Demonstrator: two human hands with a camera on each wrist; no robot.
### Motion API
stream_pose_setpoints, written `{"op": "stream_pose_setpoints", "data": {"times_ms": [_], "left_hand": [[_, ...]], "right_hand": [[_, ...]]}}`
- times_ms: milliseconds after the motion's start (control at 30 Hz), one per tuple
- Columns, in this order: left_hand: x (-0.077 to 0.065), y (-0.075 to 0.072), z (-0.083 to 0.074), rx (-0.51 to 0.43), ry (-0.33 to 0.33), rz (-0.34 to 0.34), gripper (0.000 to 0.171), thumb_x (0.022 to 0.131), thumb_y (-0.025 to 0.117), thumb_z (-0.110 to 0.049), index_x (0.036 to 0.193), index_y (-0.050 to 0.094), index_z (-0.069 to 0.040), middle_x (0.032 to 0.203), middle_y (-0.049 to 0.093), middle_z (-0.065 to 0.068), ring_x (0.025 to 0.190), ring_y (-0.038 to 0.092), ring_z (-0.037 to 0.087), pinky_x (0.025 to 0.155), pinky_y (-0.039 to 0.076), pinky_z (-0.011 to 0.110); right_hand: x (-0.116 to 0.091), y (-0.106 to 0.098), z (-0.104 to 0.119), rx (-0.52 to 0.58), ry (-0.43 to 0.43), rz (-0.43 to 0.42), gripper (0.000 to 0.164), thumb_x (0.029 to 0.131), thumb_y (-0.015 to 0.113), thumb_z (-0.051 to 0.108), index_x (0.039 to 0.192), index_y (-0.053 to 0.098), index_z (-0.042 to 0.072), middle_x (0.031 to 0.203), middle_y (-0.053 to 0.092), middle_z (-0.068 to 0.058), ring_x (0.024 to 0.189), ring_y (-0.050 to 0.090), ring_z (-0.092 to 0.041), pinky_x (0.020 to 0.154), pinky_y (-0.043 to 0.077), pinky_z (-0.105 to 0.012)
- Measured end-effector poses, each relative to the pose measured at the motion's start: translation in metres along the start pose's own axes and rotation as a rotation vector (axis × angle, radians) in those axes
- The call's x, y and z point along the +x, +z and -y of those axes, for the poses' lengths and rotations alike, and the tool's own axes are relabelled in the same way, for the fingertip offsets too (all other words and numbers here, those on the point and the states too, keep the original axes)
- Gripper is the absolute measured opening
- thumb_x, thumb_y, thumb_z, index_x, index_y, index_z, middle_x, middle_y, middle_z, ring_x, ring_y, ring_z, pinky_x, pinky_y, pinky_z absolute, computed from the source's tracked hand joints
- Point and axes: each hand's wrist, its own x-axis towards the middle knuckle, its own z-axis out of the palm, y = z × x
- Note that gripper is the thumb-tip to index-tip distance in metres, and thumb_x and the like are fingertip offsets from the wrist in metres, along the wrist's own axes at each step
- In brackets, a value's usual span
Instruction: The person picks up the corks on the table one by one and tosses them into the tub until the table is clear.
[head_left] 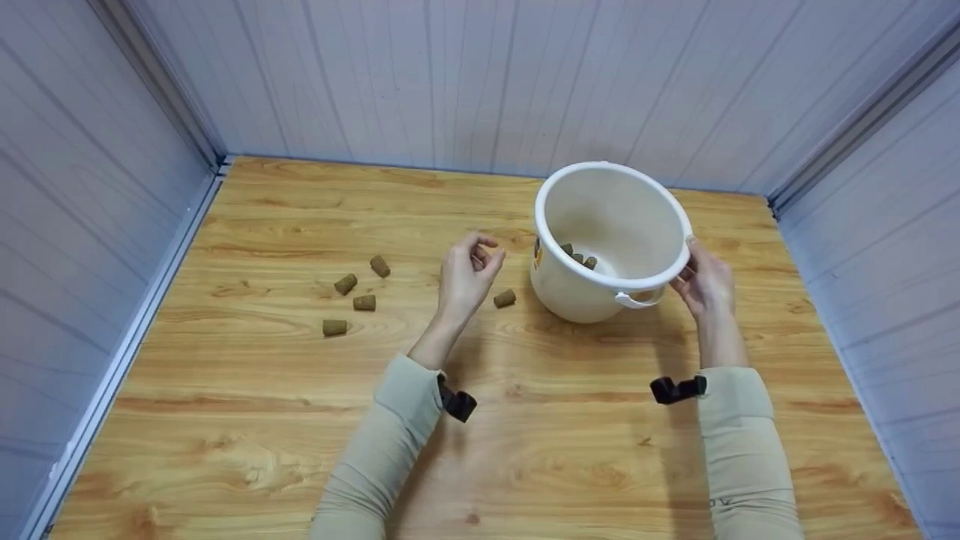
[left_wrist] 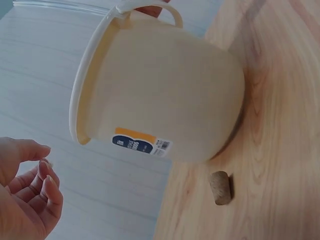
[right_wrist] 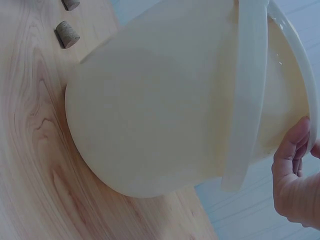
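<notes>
A white plastic bucket (head_left: 577, 292) stands on the wooden table with its mouth tipped toward the camera. Several brown corks (head_left: 591, 262) lie inside on its bottom. At the right side of the rim, my right hand (head_left: 706, 281) pinches the edge between thumb and fingers, also seen in the right wrist view (right_wrist: 297, 175). My left hand (head_left: 466, 277) hovers left of the bucket, fingers loosely curled and nothing visible between them. One cork (head_left: 505, 298) lies on the table between this hand and the bucket; in the left wrist view that cork (left_wrist: 220, 188) is beside the bucket's base.
Several more corks (head_left: 364, 303) are scattered on the table (head_left: 525, 450) to the left of my left hand. Pale panel walls (head_left: 450, 90) enclose the table at the back and both sides. The bucket's handle (head_left: 637, 301) hangs down at its front.
</notes>
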Motion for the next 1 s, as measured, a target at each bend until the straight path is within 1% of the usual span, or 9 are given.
{"op": "stream_pose_setpoints", "data": {"times_ms": [133,233,500,600,733,867,1000], "left_hand": [[-0.005,-0.006,0.008,0.012,-0.028,-0.005,0.012,0.080,0.064,-0.007,0.089,0.063,0.001,0.061,0.051,0.002,0.052,0.045,0.009,0.049,0.037,0.019],[-0.008,-0.012,0.014,0.020,-0.036,-0.014,0.011,0.080,0.063,-0.007,0.089,0.063,0.000,0.061,0.053,0.002,0.052,0.045,0.010,0.050,0.038,0.019],[-0.016,-0.030,0.031,0.026,-0.028,-0.056,0.011,0.080,0.063,-0.006,0.088,0.062,0.002,0.060,0.054,0.003,0.052,0.046,0.010,0.049,0.038,0.019],[-0.018,-0.037,0.036,0.041,-0.049,-0.068,0.013,0.080,0.064,-0.006,0.088,0.062,0.002,0.061,0.054,0.003,0.052,0.047,0.011,0.049,0.038,0.019],[-0.021,-0.045,0.041,0.049,-0.078,-0.083,0.012,0.080,0.063,-0.005,0.089,0.062,0.002,0.062,0.054,0.003,0.054,0.048,0.013,0.050,0.038,0.019],[-0.023,-0.051,0.046,0.049,-0.077,-0.104,0.010,0.078,0.062,-0.002,0.087,0.062,0.002,0.062,0.054,0.004,0.054,0.047,0.011,0.050,0.038,0.017],[-0.027,-0.057,0.053,0.061,-0.087,-0.120,0.012,0.077,0.064,-0.003,0.087,0.062,0.003,0.061,0.054,0.003,0.053,0.047,0.008,0.050,0.037,0.016]], "right_hand": [[0.000,0.000,0.000,0.001,-0.002,0.000,0.018,0.082,0.064,0.013,0.090,0.058,-0.001,0.074,0.063,-0.011,0.063,0.061,-0.019,0.059,0.051,-0.031],[0.001,-0.001,-0.001,0.007,-0.005,-0.004,0.018,0.081,0.064,0.012,0.090,0.058,-0.002,0.073,0.062,-0.011,0.062,0.061,-0.019,0.058,0.051,-0.031],[0.000,-0.001,-0.002,0.012,-0.006,0.012,0.019,0.082,0.063,0.013,0.091,0.058,-0.002,0.076,0.062,-0.011,0.064,0.062,-0.019,0.058,0.051,-0.030],[0.000,-0.002,-0.002,0.009,-0.008,0.023,0.019,0.083,0.062,0.014,0.092,0.059,-0.003,0.076,0.062,-0.011,0.065,0.062,-0.019,0.056,0.050,-0.029],[0.001,-0.001,-0.002,0.000,-0.011,0.012,0.020,0.083,0.062,0.014,0.092,0.058,-0.003,0.074,0.061,-0.011,0.063,0.061,-0.018,0.056,0.051,-0.029],[0.001,-0.001,-0.002,0.002,-0.006,0.001,0.022,0.082,0.064,0.014,0.093,0.058,-0.003,0.075,0.061,-0.012,0.064,0.061,-0.019,0.058,0.051,-0.030],[0.002,-0.001,-0.002,0.001,0.003,-0.006,0.022,0.081,0.065,0.014,0.094,0.058,-0.003,0.075,0.062,-0.012,0.064,0.061,-0.019,0.060,0.051,-0.031]]}}
